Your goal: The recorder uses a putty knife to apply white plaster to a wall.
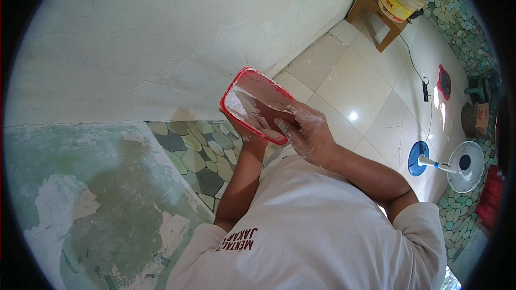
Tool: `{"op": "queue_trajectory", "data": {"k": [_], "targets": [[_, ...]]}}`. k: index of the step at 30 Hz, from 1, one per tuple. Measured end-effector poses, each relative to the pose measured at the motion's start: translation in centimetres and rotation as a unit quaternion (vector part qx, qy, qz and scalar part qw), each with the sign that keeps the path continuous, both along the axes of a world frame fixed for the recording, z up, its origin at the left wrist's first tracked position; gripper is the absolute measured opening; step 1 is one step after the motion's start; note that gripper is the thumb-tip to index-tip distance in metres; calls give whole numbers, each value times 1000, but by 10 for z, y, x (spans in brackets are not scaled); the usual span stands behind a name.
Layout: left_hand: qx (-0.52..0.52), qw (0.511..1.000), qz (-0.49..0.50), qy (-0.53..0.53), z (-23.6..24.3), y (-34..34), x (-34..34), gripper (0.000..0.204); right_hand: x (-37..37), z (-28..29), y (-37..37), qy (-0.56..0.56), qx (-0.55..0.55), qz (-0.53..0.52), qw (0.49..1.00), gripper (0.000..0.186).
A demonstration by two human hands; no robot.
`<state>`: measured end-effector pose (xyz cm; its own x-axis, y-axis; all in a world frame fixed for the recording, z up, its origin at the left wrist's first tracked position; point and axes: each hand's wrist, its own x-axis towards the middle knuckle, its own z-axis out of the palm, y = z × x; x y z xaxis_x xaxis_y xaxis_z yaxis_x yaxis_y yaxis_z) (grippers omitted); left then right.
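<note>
My left hand supports a red-rimmed rectangular plastic tub from below, its fingers mostly hidden behind the tub. White putty coats the inside. At the tub's right end, my right hand, smeared with white, is closed on a flat reddish-brown scraper dipping into the tub. The scraper's far edge is hard to separate from the tub's inner wall. Just beyond the tub rises a white-coated wall.
A yellow-and-white bucket stands on a brown stool at far right. A standing fan with a blue base and a cable are on the tiled floor. Left lies a patchy green surface beside pebble-patterned stone.
</note>
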<state>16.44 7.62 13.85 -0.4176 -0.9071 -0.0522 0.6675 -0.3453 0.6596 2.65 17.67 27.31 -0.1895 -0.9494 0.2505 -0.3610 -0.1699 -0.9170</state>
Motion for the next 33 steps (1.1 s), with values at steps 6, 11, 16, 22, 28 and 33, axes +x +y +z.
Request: {"op": "queue_trajectory", "data": {"k": [6,11,16,22,28,33], "targets": [[-19,991,-90,92,19,6,-2,74,3,-5,10,-243,65,-22,968,22],[0,1000,25,14,17,2,-6,87,0,-7,13,-396,94,-84,909,23],[-44,987,96,-118,35,-1,-20,96,-14,-13,6,-545,85,-127,824,24],[69,993,92,8,25,-11,-45,83,-39,-32,-3,-619,108,-88,773,31],[-24,994,-56,-88,-9,-46,-69,62,-58,-64,-22,-647,102,-84,751,35],[36,996,-77,6,-55,-53,-81,62,-93,-110,-52,-667,88,-102,732,32]]}}
